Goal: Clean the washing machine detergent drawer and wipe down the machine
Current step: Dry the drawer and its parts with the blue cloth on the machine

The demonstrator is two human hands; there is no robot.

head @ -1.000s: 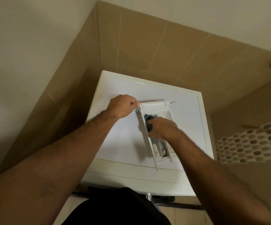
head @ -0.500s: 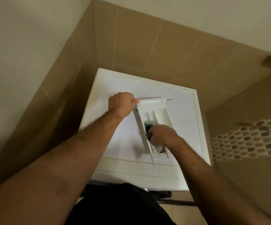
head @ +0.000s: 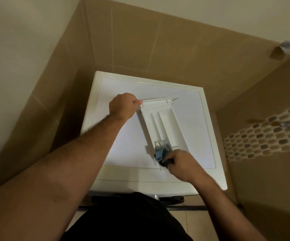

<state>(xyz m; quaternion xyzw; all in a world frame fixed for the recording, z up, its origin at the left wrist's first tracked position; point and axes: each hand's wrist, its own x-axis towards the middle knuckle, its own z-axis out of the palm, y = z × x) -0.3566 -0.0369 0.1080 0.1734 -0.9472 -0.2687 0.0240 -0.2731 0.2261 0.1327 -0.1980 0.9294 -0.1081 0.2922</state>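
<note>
Detergent drawer (head: 159, 122) lies removed on top of the washing machine (head: 192, 136), flat, so I can reach its compartments. My left hand (head: 122, 106) has its grip clamped on the drawer's far front corner to stop it sliding as I scrub. My right hand (head: 180, 162) grips the bunched blue cloth (head: 159, 153), pressed into the drawer's near end.
</note>
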